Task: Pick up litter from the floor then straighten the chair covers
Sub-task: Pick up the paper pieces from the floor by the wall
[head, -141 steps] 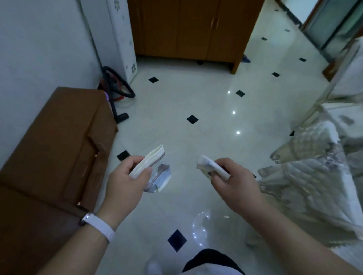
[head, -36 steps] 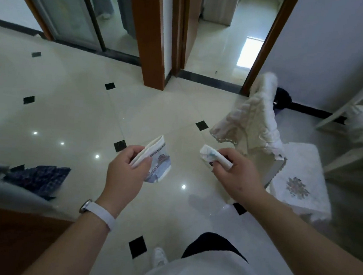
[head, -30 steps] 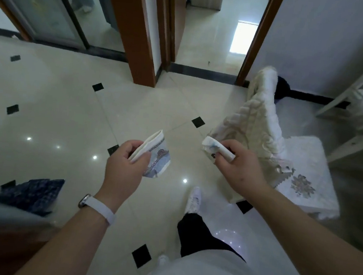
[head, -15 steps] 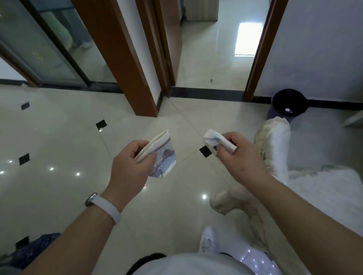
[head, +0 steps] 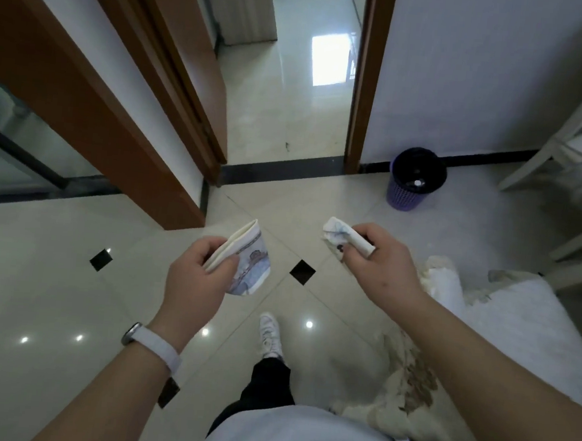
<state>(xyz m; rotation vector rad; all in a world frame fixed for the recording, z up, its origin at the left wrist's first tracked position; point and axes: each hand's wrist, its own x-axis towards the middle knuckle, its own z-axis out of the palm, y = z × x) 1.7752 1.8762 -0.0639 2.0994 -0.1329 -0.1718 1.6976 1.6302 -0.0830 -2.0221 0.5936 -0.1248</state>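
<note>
2 hands are raised over the tiled floor (head: 49,269); only the head view is available.

Left hand (head: 196,275): fingers and thumb are curled round a flattened piece of printed paper (head: 248,269), held edge-up with its printed face turned to the right. A white wristband (head: 155,344) is worn on that wrist.

Right hand (head: 381,263): a crumpled white scrap (head: 339,235) is pinched between thumb and fingers and sticks out to the left of the knuckles.

Both pieces of litter are held off the floor, apart from each other.

1 quilted cream chair cover (head: 506,320) is seen below and to the right of the right forearm, rumpled, with its lower edge bunched in folds.

1 purple mesh waste basket (head: 404,195) with a dark liner stands on the floor against the far wall, just right of an open doorway (head: 286,97).

1 white shoe (head: 269,331) is planted on the tiles between the arms.

A 2nd chair (head: 570,146) is partly in view at the right edge.
</note>
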